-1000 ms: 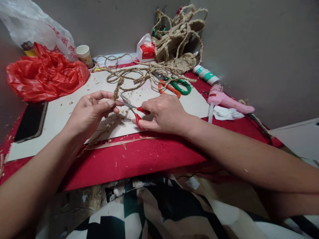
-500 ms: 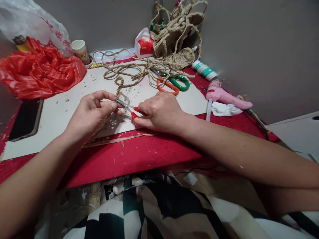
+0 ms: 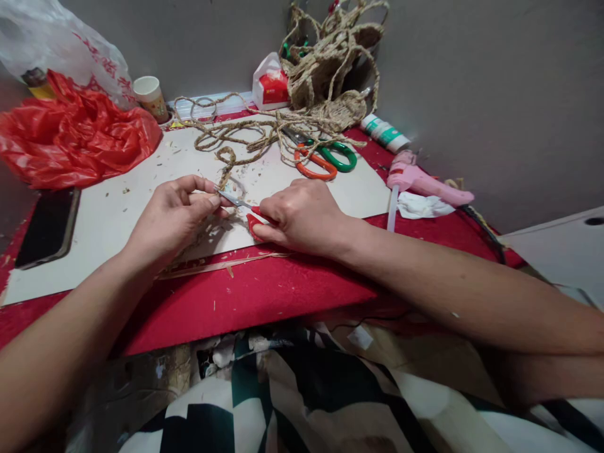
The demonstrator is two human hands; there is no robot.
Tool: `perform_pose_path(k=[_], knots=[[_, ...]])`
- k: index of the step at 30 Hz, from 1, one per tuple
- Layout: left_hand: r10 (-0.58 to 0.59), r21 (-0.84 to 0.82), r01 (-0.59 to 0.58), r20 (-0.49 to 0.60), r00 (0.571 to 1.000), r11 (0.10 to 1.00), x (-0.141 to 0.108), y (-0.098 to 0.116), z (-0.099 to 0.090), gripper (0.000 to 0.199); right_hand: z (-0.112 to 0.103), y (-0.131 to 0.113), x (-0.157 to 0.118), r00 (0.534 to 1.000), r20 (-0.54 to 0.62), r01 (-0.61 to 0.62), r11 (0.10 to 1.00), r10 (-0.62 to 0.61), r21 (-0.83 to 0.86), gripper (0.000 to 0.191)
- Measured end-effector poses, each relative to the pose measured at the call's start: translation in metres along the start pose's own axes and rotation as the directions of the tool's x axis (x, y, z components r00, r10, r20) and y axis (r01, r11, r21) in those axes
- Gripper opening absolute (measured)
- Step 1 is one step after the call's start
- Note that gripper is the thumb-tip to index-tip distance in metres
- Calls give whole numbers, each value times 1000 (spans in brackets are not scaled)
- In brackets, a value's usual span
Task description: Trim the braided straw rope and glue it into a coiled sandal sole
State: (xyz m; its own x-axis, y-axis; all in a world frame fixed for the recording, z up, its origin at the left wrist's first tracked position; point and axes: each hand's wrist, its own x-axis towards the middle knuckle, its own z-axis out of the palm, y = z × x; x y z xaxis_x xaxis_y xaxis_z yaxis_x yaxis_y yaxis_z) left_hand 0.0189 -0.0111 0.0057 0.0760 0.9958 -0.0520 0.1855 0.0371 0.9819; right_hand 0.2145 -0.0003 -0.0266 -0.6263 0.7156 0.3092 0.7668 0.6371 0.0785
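Note:
A braided straw rope [image 3: 229, 158] runs over the white board [image 3: 117, 220], and its near end is pinched in the fingers of my left hand [image 3: 177, 211]. My right hand [image 3: 299, 214] is closed on small scissors [image 3: 252, 217] with red handles. Their blades point left and lie against the rope's end at my left fingertips; whether they cut into it I cannot make out. Fine straw clippings lie on the board below my hands. Behind, larger scissors [image 3: 325, 160] with one orange and one green handle lie partly under the loose rope.
Left are a red plastic bag [image 3: 80, 135], a phone [image 3: 47, 226] and a paper cup [image 3: 151, 97]. At the back stand a tissue pack [image 3: 271, 85] and a heap of woven rope [image 3: 330, 63]. A pink glue gun [image 3: 427, 182] and a white-green roll [image 3: 385, 132] lie right.
The scissors' handles look slightly further apart, and the blades sit a little lower at the rope's end. My left hand keeps its pinch. The whole view has shifted slightly.

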Motion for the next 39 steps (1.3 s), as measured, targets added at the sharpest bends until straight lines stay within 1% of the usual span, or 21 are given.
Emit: perform_pose_path(k=[4, 7, 10, 17, 23, 31, 34, 39], knots=[[61, 43, -61, -4, 998, 997, 2, -3, -5, 8, 0, 2, 0, 999, -34, -26, 999, 27, 31, 33], [115, 76, -112, -39, 993, 991, 4, -5, -9, 12, 1, 5, 1, 994, -87, -61, 995, 68, 77, 34], [135, 94, -128, -70, 988, 987, 5, -6, -11, 16, 2, 6, 1, 988, -121, -81, 990, 95, 115, 36], [110, 118, -100, -80, 991, 988, 5, -8, -12, 18, 3, 5, 1, 986, -112, -104, 976, 127, 192, 36], [107, 130, -94, -90, 990, 987, 5, -6, -9, 17, 1, 5, 1, 985, -58, -146, 964, 163, 222, 33], [127, 141, -113, -98, 987, 984, 6, -7, -10, 19, 1, 6, 1, 987, -51, -136, 958, 154, 253, 29], [137, 169, -117, -115, 984, 979, 5, -6, -10, 20, 0, 6, 2, 986, -56, -138, 956, 158, 260, 31], [130, 213, -102, -124, 984, 972, 1, -2, -6, 15, -3, 4, 2, 986, -9, -159, 949, 167, 273, 36]])
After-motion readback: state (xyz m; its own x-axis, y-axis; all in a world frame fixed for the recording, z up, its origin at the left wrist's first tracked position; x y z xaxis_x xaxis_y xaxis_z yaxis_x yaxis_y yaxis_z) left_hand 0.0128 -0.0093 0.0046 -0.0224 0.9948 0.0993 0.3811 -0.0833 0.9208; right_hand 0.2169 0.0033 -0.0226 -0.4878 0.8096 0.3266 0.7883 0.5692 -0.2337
